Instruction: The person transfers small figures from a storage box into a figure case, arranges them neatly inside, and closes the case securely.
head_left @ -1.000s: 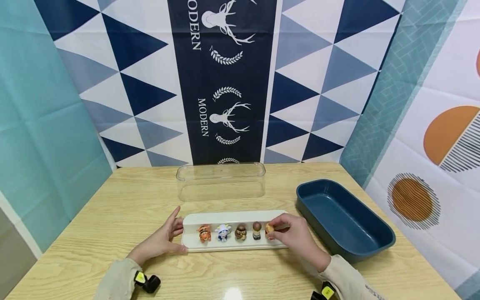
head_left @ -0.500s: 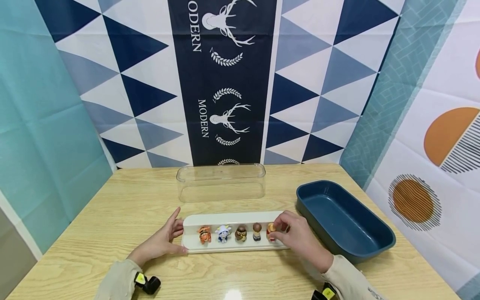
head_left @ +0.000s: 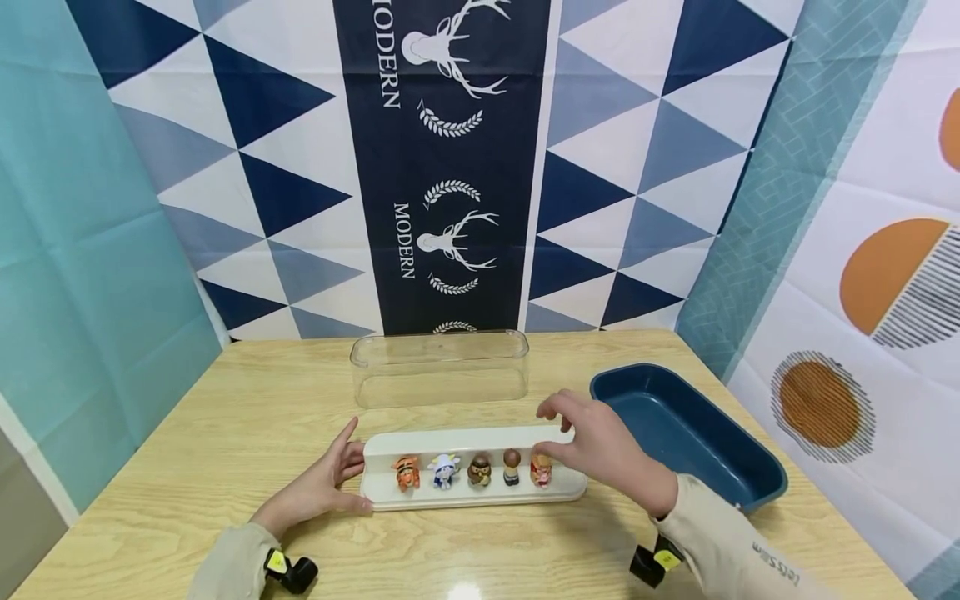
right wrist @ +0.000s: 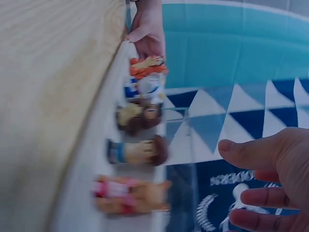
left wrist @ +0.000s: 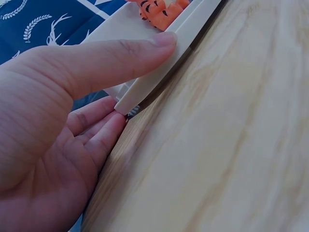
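A long white display base (head_left: 435,440) lies crosswise on the table with a row of small toy figures on it. From left to right they are an orange tiger (head_left: 407,473), a white-and-blue figure with yellow horns (head_left: 445,470), a brown owl (head_left: 480,472), a brown-haired figure (head_left: 512,468) and a figure in red and pink (head_left: 541,473). My left hand (head_left: 318,485) holds the base's left end, thumb (left wrist: 145,50) on its front edge and fingers at the end. My right hand (head_left: 596,442) hovers over the base's right end, fingers apart and holding nothing.
A clear plastic cover (head_left: 440,371) stands behind the base, near the patterned backdrop. To the right is a deep dark blue bin (head_left: 660,427), partly hidden by my right forearm. Wood-grain table surface (head_left: 420,550) lies in front of the base.
My right hand has let go of the rightmost figure and risen up and away from it. That figure stands in the row. The left hand keeps its place on the base.
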`<state>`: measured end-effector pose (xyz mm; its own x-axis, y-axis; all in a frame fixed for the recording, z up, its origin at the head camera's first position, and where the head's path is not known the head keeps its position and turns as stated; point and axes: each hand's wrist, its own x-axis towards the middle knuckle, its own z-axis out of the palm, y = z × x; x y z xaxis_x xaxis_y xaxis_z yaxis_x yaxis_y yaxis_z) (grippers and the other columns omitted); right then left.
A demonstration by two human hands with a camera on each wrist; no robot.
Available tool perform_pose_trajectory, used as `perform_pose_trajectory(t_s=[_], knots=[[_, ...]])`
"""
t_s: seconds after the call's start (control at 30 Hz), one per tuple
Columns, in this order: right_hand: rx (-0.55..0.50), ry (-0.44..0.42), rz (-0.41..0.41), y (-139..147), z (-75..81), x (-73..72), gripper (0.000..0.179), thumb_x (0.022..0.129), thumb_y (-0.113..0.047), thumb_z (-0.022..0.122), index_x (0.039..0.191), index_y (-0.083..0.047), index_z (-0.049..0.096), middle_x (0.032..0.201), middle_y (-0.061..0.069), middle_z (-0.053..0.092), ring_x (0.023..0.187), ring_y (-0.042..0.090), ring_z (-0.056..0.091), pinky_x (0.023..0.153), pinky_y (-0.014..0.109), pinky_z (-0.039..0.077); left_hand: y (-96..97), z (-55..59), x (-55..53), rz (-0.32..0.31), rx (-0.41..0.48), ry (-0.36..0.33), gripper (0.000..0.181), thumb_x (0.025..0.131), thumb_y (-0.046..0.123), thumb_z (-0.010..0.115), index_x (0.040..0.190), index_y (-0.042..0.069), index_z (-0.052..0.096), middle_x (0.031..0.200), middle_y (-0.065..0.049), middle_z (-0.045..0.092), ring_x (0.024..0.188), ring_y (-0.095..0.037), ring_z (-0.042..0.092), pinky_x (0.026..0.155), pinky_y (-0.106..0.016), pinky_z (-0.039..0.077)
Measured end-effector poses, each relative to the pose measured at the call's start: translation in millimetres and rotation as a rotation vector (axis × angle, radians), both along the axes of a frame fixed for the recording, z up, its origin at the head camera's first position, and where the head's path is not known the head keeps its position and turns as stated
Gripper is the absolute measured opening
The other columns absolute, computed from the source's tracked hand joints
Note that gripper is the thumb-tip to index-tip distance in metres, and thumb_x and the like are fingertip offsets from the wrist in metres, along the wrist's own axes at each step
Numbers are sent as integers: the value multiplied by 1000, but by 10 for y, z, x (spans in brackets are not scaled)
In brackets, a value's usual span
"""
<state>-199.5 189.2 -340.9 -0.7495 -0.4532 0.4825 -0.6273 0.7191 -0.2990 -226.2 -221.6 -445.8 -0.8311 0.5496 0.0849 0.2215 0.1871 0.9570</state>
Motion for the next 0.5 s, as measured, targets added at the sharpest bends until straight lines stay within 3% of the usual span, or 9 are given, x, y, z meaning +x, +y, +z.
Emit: perform_pose_trajectory(t_s=[0.23,0.5], knots=[[208,40,63,-143,341,-199,46,76,-28,88,112,-12,64,100,0,64,83,14,61,65,28,54,-24,-11,10,-5,5,2,131,76,0,84,152,-3,-23,145,-39,31,135,-55,31,113,-45,32],[382,89,56,-183,364,-568,56,80,-36,84,123,-7,61,112,9,63,93,25,62,64,37,56,-27,-9,5,-14,13,17,130,76,-1,84,151,-4,-22,144,-39,32,135,-56,31,113,-43,33]])
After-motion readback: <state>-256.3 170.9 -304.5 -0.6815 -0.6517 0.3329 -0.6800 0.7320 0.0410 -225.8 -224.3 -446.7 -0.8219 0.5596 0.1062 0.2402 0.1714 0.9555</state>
